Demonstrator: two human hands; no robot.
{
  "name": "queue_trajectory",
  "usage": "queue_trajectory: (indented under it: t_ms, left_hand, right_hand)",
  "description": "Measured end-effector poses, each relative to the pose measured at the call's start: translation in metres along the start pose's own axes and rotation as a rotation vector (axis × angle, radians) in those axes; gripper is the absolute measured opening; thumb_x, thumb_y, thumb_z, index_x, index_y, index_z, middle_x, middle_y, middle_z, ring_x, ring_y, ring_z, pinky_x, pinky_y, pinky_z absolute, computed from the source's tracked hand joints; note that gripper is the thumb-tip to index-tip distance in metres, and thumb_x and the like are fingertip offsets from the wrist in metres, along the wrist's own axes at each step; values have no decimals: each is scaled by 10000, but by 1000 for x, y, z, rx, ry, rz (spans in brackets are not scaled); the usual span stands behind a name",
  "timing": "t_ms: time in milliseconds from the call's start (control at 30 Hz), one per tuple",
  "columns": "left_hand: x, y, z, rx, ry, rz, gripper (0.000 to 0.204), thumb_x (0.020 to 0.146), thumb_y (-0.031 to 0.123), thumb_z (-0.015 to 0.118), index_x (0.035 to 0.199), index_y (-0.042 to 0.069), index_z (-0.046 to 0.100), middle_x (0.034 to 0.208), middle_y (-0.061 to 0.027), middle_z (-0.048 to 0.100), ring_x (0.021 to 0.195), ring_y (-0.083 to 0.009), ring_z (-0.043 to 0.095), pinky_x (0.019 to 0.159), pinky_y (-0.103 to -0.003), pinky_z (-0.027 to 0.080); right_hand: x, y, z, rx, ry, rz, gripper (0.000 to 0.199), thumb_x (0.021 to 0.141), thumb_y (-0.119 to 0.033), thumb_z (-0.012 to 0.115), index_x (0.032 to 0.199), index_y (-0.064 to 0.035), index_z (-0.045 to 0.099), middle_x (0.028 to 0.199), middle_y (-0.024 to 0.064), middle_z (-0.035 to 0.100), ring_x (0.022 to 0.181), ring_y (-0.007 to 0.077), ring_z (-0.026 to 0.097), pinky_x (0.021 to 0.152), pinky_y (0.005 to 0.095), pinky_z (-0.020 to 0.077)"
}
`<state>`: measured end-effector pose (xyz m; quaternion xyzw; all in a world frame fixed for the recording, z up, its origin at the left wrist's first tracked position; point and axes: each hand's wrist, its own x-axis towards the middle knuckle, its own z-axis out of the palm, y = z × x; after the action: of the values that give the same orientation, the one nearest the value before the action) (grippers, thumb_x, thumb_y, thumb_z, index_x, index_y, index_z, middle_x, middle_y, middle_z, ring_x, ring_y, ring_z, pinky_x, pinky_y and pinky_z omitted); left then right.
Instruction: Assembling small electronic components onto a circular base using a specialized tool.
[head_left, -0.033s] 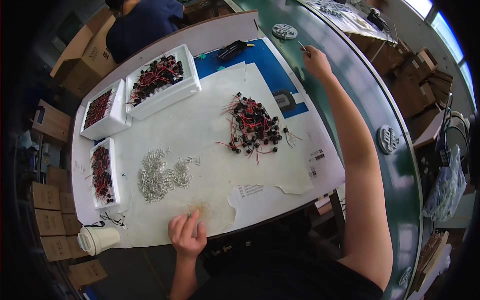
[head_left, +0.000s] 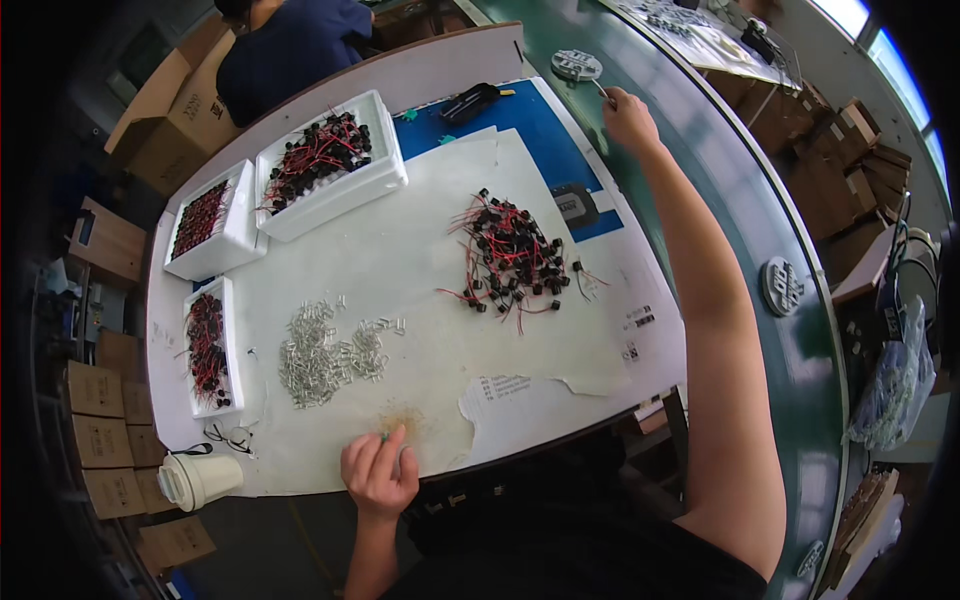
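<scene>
We find the green conveyor belt (head_left: 740,190) curving along the right of the counter (head_left: 400,270), which is covered by a white paper sheet. Three white foam trays (head_left: 385,180) with black, red-wired parts stand at the counter's far left, well apart from both hands.

At the middle lies a loose heap of black components with red leads (head_left: 510,255); left of it, a scatter of small clear tubes (head_left: 325,350). A paper cup (head_left: 195,480) stands at the near left corner.

Our right hand (head_left: 628,118) is stretched out over the belt, its grip closed narrowly on a thin pointed tool (head_left: 600,88) whose tip reaches toward a round grey fixture (head_left: 577,65) on the belt. We cannot tell whether the tip touches it.

Our left hand (head_left: 380,470) rests at the near edge of the counter, fingertips pinched on a tiny piece (head_left: 384,437) beside a faint patch of fine yellowish bits (head_left: 405,418).

In our judgement, the reach is long: the tool should be kept steady and low to the fixture, and the forearm clear of the component heap. The left-hand pinch should stay light so the piece does not slip.
</scene>
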<state>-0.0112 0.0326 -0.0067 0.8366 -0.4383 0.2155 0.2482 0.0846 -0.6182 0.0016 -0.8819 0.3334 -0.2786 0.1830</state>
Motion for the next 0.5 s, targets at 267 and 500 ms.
queue_trajectory:
  t_ms: [267, 500]
  left_hand:
    - [-7, 8, -2, 41, -1, -40, 306, 795, 66, 679, 1061, -16, 809, 911, -170, 700, 834, -370, 669, 755, -452, 567]
    - [-2, 8, -1, 55, 47, -44, 278, 803, 118, 704, 1038, 37, 829, 886, -103, 699, 805, -300, 664, 729, -413, 534]
  right_hand:
    - [60, -25, 57, -220, 12, 109, 390, 1022, -280, 588, 1403, -249, 667, 1371, 219, 648, 1162, 436, 707, 979, 515, 578]
    - [40, -16, 32, -160, 8, 171, 254, 995, -275, 662, 1190, -149, 764, 1233, 164, 750, 1160, 386, 718, 917, 467, 577]
